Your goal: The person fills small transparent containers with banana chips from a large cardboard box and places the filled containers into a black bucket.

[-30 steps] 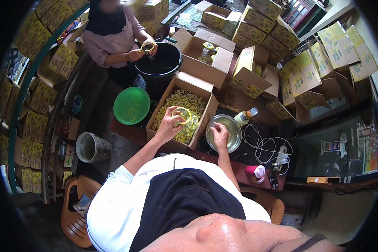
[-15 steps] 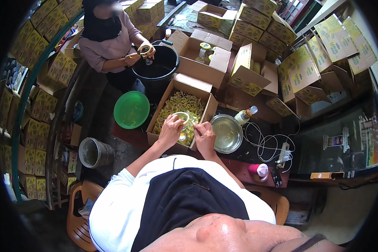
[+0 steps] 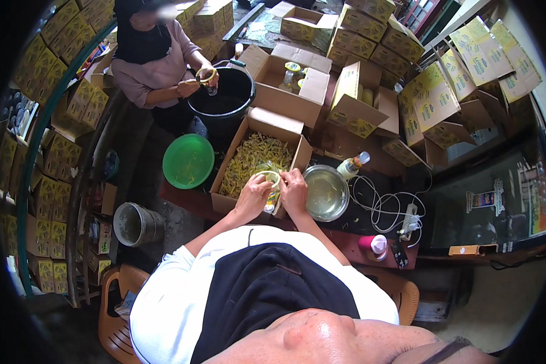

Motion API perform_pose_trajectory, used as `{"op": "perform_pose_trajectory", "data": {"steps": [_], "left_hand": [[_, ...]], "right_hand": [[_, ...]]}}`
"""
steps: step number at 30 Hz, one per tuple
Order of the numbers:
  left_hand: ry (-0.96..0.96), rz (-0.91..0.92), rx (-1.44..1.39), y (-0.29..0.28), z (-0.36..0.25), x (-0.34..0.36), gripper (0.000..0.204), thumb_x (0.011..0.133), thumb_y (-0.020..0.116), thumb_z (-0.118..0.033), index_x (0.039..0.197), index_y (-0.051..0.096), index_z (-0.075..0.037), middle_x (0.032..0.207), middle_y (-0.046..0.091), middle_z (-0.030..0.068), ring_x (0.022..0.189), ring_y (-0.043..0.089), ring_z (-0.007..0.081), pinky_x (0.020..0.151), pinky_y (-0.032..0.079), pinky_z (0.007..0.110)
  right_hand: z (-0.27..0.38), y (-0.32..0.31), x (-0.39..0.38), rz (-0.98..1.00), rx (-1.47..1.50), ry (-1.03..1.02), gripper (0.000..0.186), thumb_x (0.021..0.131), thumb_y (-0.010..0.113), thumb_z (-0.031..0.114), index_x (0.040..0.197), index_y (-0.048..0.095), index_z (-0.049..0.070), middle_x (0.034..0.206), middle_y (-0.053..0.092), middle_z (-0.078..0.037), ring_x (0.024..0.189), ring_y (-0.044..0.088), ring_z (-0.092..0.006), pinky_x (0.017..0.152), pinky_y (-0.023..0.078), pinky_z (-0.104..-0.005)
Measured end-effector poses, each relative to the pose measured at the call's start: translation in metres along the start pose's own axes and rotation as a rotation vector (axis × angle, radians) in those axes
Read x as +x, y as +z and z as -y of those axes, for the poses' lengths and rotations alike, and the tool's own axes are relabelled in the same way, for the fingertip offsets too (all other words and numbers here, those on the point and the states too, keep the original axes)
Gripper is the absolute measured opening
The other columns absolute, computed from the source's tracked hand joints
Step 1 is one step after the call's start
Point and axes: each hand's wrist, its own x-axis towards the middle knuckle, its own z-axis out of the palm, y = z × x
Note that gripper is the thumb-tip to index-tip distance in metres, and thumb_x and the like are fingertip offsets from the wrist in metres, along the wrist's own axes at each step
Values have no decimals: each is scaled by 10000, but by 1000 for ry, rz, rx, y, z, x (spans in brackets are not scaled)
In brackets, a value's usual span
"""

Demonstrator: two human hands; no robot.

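Observation:
My left hand [image 3: 254, 197] is wrapped round a clear jar with a pale yellow rim [image 3: 268, 175] and a coloured label. The jar is tilted over the near end of an open cardboard box [image 3: 278, 121]. Thin yellow-green pieces [image 3: 255, 155], like peppers or peel strips, fill that box. Beside the rim, my right hand [image 3: 294, 189] has its thumb and fingers pinched together; whatever lies between them is too small to make out. A steel bowl of cloudy liquid [image 3: 326, 193] stands just right of my right hand.
Left of the box are a green basin [image 3: 188, 161] and a grey bucket [image 3: 138, 222]. A co-worker [image 3: 158, 67] holds a similar jar over a black tub [image 3: 224, 91]. Right are a bottle [image 3: 352, 165], white cables [image 3: 379, 203] and a pink-and-white container [image 3: 374, 245]. A carton of jars [image 3: 292, 100] stands beyond.
My right hand has come in against the jar's rim, and the jar has shifted slightly toward it. The co-worker's hands have moved a little. The whole view has shifted slightly.

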Motion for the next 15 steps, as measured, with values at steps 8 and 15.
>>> {"op": "perform_pose_trajectory", "data": {"steps": [8, 15], "left_hand": [[38, -110, 56, -11, 18, 12, 92, 821, 661, -57, 893, 686, -7, 874, 601, 134, 871, 578, 332, 758, 482, 414], [110, 7, -40, -2, 5, 6, 68, 805, 637, -17, 863, 660, 9, 853, 595, 139, 892, 574, 344, 773, 475, 432]], "right_hand": [[23, -20, -7, 17, 35, -24, 149, 784, 688, 65, 931, 696, 45, 854, 571, -107, 839, 621, -285, 730, 503, -414], [1, -5, 0, 48, -44, 33, 128, 789, 684, 81, 912, 704, 54, 859, 570, -118, 846, 620, -294, 748, 504, -421]]}}
